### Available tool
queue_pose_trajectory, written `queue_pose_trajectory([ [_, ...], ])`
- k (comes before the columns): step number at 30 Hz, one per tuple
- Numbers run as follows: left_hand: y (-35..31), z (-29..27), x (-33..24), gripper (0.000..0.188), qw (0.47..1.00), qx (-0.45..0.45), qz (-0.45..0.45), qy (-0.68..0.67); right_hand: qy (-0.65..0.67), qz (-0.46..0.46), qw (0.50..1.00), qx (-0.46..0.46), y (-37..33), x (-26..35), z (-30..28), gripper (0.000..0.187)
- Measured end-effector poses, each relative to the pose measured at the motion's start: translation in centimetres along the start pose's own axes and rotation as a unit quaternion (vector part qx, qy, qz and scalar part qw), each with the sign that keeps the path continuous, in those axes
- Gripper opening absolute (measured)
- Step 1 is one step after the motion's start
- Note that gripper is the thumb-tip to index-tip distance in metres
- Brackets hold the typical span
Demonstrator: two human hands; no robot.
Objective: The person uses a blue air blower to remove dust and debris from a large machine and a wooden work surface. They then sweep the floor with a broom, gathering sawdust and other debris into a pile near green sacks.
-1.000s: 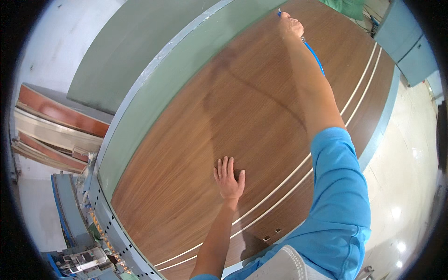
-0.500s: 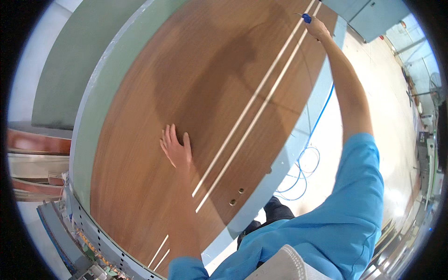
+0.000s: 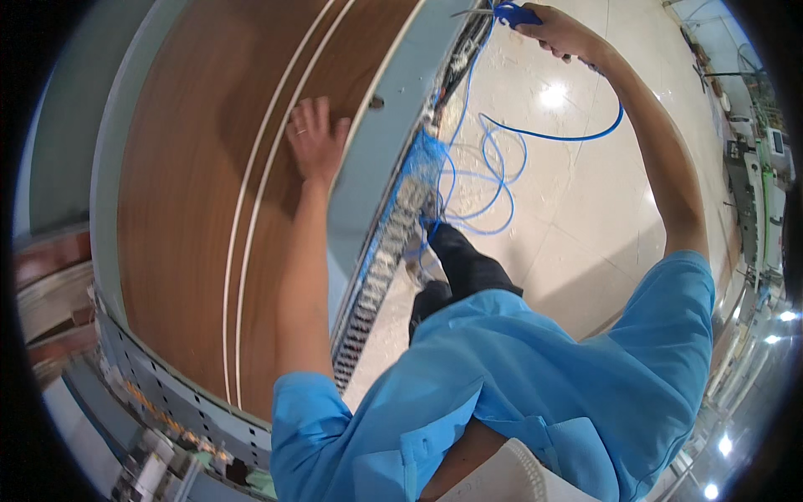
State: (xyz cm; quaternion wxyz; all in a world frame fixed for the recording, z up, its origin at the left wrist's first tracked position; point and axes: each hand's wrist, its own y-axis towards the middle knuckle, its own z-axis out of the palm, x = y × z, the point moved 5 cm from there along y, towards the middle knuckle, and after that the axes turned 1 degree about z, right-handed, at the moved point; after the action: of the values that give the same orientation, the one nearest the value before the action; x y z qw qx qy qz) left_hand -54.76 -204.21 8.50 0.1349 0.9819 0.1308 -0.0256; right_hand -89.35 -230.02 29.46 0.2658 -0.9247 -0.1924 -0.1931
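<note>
My left hand (image 3: 316,142) lies flat, fingers apart, on a brown wood-grain panel (image 3: 180,184), close to its right edge. Two thin white lines (image 3: 258,167) run along the panel just left of that hand. Up at the top right, my right hand (image 3: 567,35) is wrapped round a blue air blow gun (image 3: 515,14) with a thin metal nozzle pointing left. The gun is held out past the panel, over the machine's side and the floor. A blue air hose (image 3: 577,137) hangs below my right hand.
The panel lies on a grey-blue machine bed (image 3: 376,151) with a green border. Along its near side runs a dusty ribbed track (image 3: 381,272). Hose loops (image 3: 502,180) lie on the pale floor (image 3: 569,217). Machine parts (image 3: 159,456) stand at lower left.
My view has swung right. My right hand has brought the blow gun off the panel, out past its right side. My left hand has shifted across to the panel's right edge.
</note>
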Motion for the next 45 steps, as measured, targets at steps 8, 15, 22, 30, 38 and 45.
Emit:
queue_pose_trajectory([
  [8,-20.3,-13.0,-27.7,0.102,0.664,0.248,0.035,-0.705,0.552,-0.058,0.813,0.179,-21.6,9.5,13.6,0.042],
  [15,-31.9,-21.8,-27.4,0.066,0.197,0.224,-0.122,-0.947,0.614,-0.004,0.774,0.155,-22.2,10.8,23.8,0.033],
  [22,-31.3,-18.2,-18.3,0.043,0.528,0.245,-0.199,-0.789,0.614,-0.077,0.725,0.302,-24.1,13.2,32.9,0.022],
  [30,-34.9,-13.3,-26.7,0.033,0.624,0.263,-0.254,-0.691,0.381,-0.176,0.906,0.052,-31.9,-3.2,35.7,0.067],
  [38,-27.3,-4.6,-40.7,0.030,0.709,0.375,-0.197,-0.564,0.205,0.112,0.970,0.064,-47.4,-37.5,40.7,0.046],
  [45,-21.2,10.7,-42.6,0.026,0.778,0.502,-0.269,-0.264,0.317,0.369,0.838,-0.248,-59.9,-57.3,30.8,0.042],
])
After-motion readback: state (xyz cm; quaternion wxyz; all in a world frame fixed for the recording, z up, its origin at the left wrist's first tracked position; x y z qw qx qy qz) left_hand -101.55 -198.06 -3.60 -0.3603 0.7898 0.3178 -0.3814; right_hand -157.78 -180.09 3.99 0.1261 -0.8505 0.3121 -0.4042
